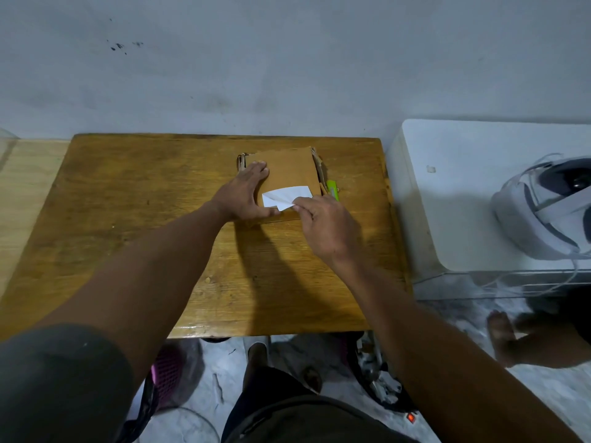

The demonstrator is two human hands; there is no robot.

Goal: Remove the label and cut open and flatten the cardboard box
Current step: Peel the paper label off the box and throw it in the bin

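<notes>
Brown cardboard box [287, 174] near far edge of wooden surface [128, 219]; left hand [246, 193] flat, pressing box; right hand [326, 228] grip pinching white paper label [286, 196], corner lifted.

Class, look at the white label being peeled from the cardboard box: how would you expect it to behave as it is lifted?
The label probably is thin and floppy: its pinched corner already folds over. It likely weighs almost nothing. It may tear or cling, since the left hand braces the box while the right hand pulls.
</notes>
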